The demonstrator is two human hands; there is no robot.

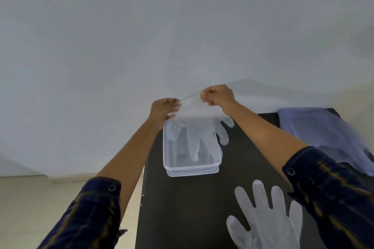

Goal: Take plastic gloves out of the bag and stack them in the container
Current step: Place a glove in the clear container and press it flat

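Note:
My left hand (163,109) and my right hand (218,94) pinch the two corners of a clear plastic glove's cuff and hold the glove (199,129) stretched in the air. Its fingers hang down over and into a clear rectangular plastic container (191,168) on the dark table. One glove finger dangles outside the container's right rim. A second clear glove (267,218) lies flat on the table near me, fingers pointing away. The bag of gloves (321,131), pale and translucent, lies at the table's right far corner.
The dark narrow table (182,208) ends at its left edge close to the container; beige floor lies beyond it at the left. A white wall fills the background. My rolled-up dark sleeves reach in from both lower corners.

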